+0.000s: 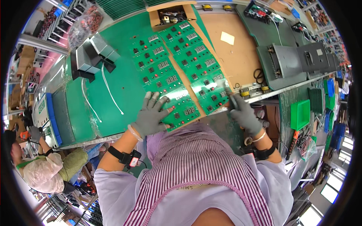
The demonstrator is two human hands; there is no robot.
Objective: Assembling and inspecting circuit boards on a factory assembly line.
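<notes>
Two long strips of green circuit boards (166, 64) lie side by side on the green mat, each board carrying a white digit display, black parts and small red parts. My left hand (152, 115), in a grey glove, rests with fingers spread on the near end of the left strip. At the near end of the right strip (205, 87), my gloved right hand (246, 117) is closed around a slim dark tool (233, 99). The tool's tip points at the strip's right edge; its exact kind is hard to make out.
An open cardboard box (172, 18) of small parts stands at the strips' far end. Finned metal heat sinks (87, 59) and white cables (109, 90) lie to the left. At right are a grey metal panel (288, 60) and green bin (300, 115). Another person (45, 165) works at far left.
</notes>
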